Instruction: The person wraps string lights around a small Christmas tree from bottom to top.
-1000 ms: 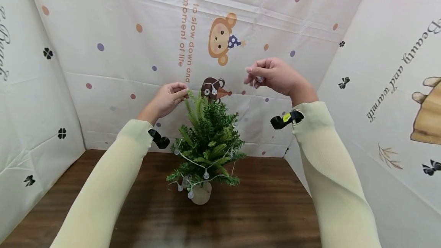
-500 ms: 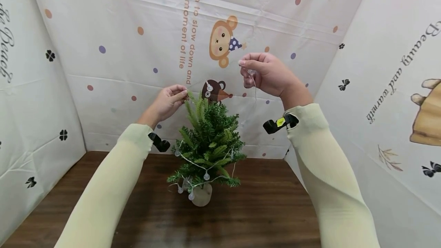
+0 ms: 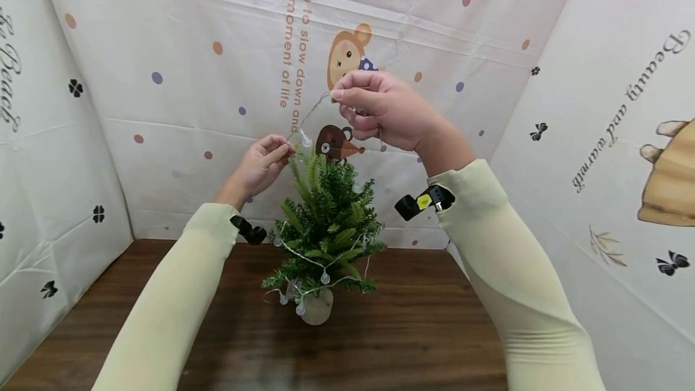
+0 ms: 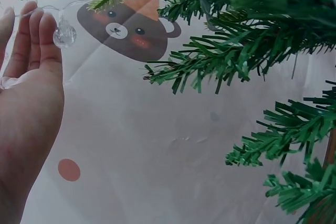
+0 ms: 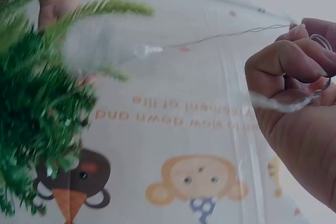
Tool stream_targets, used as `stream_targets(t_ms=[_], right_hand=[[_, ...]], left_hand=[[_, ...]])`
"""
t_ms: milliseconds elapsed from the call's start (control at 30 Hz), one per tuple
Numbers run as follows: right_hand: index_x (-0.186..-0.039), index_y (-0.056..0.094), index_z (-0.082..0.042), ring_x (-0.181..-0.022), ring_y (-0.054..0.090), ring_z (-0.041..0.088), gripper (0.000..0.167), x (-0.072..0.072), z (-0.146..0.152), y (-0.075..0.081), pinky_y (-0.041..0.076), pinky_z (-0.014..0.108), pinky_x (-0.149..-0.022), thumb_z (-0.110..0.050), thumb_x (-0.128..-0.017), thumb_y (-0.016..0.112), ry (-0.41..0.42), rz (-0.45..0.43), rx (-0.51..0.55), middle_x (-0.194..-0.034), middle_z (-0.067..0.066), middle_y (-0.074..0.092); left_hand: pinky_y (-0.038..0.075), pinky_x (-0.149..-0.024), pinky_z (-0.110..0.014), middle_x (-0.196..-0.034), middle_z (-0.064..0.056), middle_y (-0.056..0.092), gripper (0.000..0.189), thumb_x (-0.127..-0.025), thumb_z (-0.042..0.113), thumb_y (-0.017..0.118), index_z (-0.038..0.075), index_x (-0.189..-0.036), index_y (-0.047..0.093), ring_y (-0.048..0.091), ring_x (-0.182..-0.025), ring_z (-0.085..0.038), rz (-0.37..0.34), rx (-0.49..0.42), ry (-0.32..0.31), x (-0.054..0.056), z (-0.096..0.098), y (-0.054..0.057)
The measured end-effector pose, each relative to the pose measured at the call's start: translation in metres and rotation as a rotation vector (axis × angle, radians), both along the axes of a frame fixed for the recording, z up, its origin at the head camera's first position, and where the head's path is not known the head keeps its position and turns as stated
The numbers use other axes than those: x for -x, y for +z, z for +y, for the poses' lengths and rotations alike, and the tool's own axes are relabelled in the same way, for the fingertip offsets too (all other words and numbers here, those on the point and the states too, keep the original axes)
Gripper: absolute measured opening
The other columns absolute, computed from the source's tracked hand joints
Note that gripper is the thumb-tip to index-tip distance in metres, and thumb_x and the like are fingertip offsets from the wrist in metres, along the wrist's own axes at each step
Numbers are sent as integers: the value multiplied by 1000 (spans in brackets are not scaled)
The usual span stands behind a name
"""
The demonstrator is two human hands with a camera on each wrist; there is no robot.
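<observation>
A small green Christmas tree [image 3: 339,222] stands upright, a string of clear-bulb fairy lights [image 3: 324,277] draped around its lower and middle branches. Beside the tree's top left, my left hand [image 3: 260,165] pinches the wire between thumb and fingertips; a clear round bulb [image 4: 65,35] hangs close to those fingers in the left wrist view. Higher and to the right, my right hand [image 3: 385,107] pinches another stretch of the same wire, which runs fairly taut between both hands. More wire loops through the curled right fingers [image 5: 286,64]. The tree hides the string behind it.
The tree's pale round base [image 3: 317,308] rests on a dark brown wooden tabletop [image 3: 412,330]. Printed white cloth walls [image 3: 190,77] rise behind and on both sides. Each wrist wears a black camera [image 3: 415,205].
My right hand has moved left and slightly up, drawing near the left hand with the wire. The bulb between them has shifted left. My left hand has barely moved.
</observation>
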State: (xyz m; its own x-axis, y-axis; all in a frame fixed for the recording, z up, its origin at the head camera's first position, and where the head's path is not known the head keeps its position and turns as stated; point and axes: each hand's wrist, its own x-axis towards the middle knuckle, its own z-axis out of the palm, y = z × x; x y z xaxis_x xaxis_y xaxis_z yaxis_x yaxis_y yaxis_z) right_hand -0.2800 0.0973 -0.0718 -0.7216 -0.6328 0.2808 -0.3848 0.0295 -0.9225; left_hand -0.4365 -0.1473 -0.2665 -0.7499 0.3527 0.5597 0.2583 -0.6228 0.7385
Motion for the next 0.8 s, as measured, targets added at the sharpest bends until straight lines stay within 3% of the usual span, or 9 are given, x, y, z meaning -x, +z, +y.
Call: stream_targets(t_ms=[200, 433, 633, 800], right_hand=[[-96, 63, -3, -48, 25, 9, 14, -14, -14, 3, 23, 24, -52, -8, -105, 54, 34, 9, -32, -74, 3, 48], [-103, 62, -3, -49, 27, 12, 6, -27, -18, -6, 26, 27, -50, -9, -103, 59, 25, 31, -175, -70, 1, 51], [-104, 65, -5, -49, 26, 14, 10, -37, -13, -17, 26, 27, -49, -14, -104, 60, -15, 84, -295, -72, 1, 52], [-102, 69, -9, -47, 27, 16, 13, -45, -1, -24, 27, 30, -47, -20, -102, 65, -93, 219, -414, -64, 0, 44]], left_hand=[[53, -85, -23, -102, -3, 72, 21, -104, -3, 51, 9, -101, 68, 66, -97, -14, 61, -17, -23, -3, -3, -5], [56, -89, -26, -103, -5, 73, 29, -103, -11, 44, 5, -101, 69, 68, -98, -16, 115, -34, 3, -7, -9, -8], [57, -93, -27, -108, -4, 73, 27, -104, -9, 48, 5, -102, 71, 69, -102, -16, 181, 84, 64, -11, -23, -15], [57, -94, -27, -112, -5, 70, 19, -101, -6, 56, 4, -105, 72, 68, -104, -17, 223, 231, 120, -16, -31, -20]])
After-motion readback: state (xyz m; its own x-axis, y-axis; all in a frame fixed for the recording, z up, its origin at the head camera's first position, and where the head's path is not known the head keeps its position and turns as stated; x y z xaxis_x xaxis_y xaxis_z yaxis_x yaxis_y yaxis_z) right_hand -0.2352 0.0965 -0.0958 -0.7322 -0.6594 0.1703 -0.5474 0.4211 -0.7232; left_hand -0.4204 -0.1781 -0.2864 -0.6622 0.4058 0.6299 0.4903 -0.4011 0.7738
